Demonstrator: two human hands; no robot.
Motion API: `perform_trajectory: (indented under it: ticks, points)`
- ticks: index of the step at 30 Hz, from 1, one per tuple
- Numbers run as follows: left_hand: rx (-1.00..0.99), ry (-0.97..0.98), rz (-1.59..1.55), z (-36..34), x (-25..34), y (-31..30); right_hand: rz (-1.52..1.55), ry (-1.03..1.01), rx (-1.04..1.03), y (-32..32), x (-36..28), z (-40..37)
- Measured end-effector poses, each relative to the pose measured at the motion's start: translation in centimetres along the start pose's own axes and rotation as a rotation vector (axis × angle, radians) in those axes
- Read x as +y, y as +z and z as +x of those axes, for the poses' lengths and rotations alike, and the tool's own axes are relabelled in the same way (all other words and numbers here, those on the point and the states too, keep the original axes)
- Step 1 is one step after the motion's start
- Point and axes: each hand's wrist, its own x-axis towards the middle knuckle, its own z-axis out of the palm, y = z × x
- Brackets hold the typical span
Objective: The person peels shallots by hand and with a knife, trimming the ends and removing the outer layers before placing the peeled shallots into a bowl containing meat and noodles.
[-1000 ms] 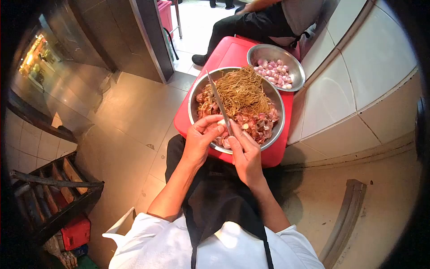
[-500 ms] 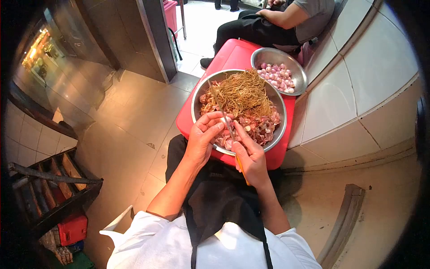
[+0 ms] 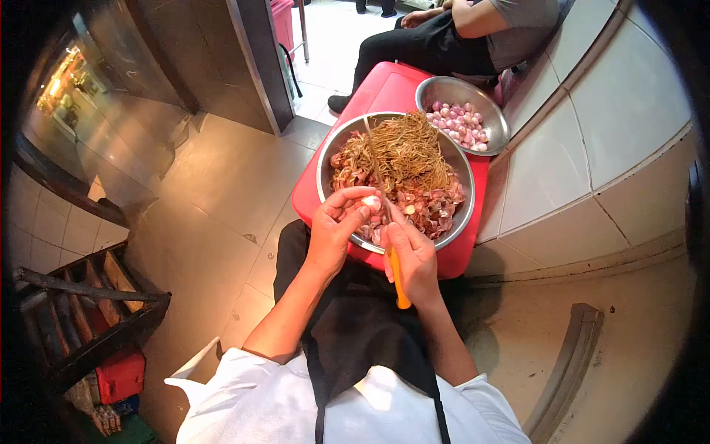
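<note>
Pinched in the fingertips of my left hand (image 3: 332,226) is a small pale shallot (image 3: 371,202). My right hand (image 3: 411,255) grips a knife by its orange handle (image 3: 399,280), the thin blade (image 3: 373,159) pointing up and away from me beside the shallot. Both hands are over the near rim of a large metal bowl (image 3: 321,174). In that bowl lie a heap of brown stringy roots (image 3: 407,152) and many pinkish shallot skins (image 3: 436,211). A smaller metal bowl (image 3: 499,118) behind it holds several peeled shallots (image 3: 458,126).
Both bowls stand on a red plastic surface (image 3: 307,194). A person (image 3: 444,48) in dark trousers sits beyond it. White tiled wall (image 3: 547,163) runs along the right. A wooden rack (image 3: 89,303) and a red box (image 3: 120,377) are at lower left.
The knife has turned more upright, and its orange handle shows more. The shallot in my left hand is more visible. The seated person's arms have shifted.
</note>
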Motion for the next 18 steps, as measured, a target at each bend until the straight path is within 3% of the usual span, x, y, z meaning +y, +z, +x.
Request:
perform_trajectory:
  ticks: [5,11,18]
  points:
    - [-0.010,-0.060,-0.142,0.2,-0.2,0.2,0.226,0.047,-0.061,-0.1,-0.1,0.2]
    - [-0.020,-0.137,-0.242,0.2,-0.1,-0.4,0.386,0.096,0.034,-0.2,0.1,0.5]
    - [0.002,-0.081,-0.187,0.6,-0.2,-0.3,0.215,0.021,0.108,-0.7,0.4,0.7]
